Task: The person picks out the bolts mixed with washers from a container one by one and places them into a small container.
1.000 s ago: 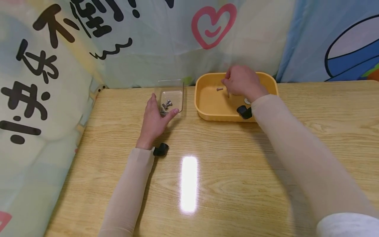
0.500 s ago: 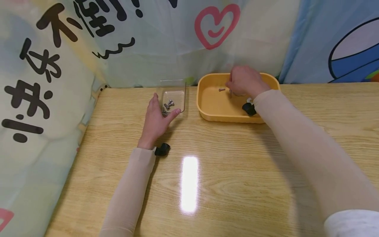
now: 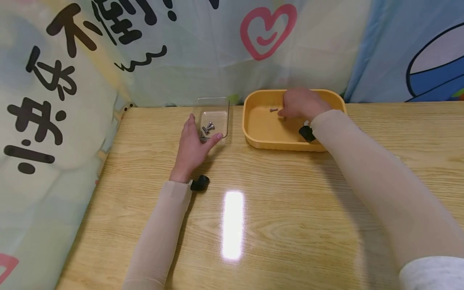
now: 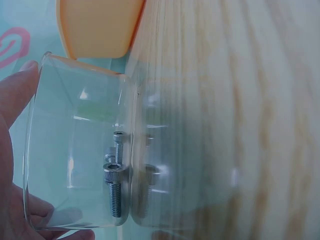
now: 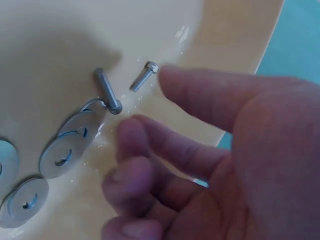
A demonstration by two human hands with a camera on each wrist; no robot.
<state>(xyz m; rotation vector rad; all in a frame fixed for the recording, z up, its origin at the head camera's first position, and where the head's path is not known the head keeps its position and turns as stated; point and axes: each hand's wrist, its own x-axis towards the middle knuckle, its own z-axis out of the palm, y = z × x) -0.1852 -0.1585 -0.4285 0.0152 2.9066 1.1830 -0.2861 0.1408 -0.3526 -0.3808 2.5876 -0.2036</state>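
My left hand holds a clear plastic box at its near left corner, the thumb along the front and the fingers along the left side. Several silver socket-head screws lie inside the box. My right hand is down inside a yellow tray. In the right wrist view its thumb and loosely bent fingers are apart, with nothing between them. Just beyond the fingertips a screw lies at a slant beside several flat washers. Another small screw lies near the thumb tip.
Box and tray stand side by side at the back of a wooden table, close to a printed cloth backdrop. A narrow gap separates them. Each wrist carries a small black camera.
The right hand has sunk slightly lower into the tray, and the screw seen under its fingers before is now hidden in the head view. The left hand stays on the box.
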